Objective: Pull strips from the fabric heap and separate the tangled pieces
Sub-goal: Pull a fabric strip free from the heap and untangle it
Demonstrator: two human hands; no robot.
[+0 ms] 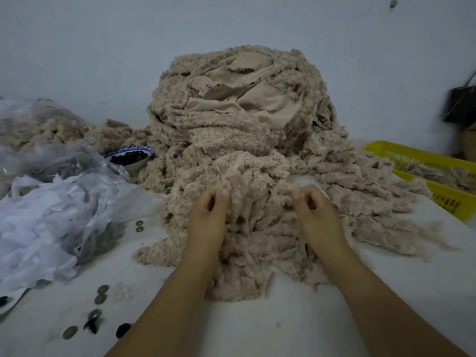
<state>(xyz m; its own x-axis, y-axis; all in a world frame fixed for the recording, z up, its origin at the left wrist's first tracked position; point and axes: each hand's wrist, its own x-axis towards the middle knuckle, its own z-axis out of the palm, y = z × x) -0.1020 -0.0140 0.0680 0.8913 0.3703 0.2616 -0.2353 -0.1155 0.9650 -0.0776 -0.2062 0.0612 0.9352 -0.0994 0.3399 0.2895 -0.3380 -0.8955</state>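
Observation:
A tall heap of beige fluffy fabric strips (239,130) rises in the middle of the white table, its lower strips spilling toward me. My left hand (208,215) pinches a tuft of fabric at the heap's front, fingers curled. My right hand (314,212) pinches another part of the same tangled fabric a little to the right. Both hands sit on the front slope of the heap, about a hand's width apart, with a bunched strip (257,199) between them.
Clear plastic bags (51,202) with white scraps lie at the left. A blue-rimmed bowl (131,155) of dark pieces stands behind them. Yellow plastic baskets (438,171) sit at the right edge. Several coins (101,292) and dark bits lie on the table (296,318) at front left.

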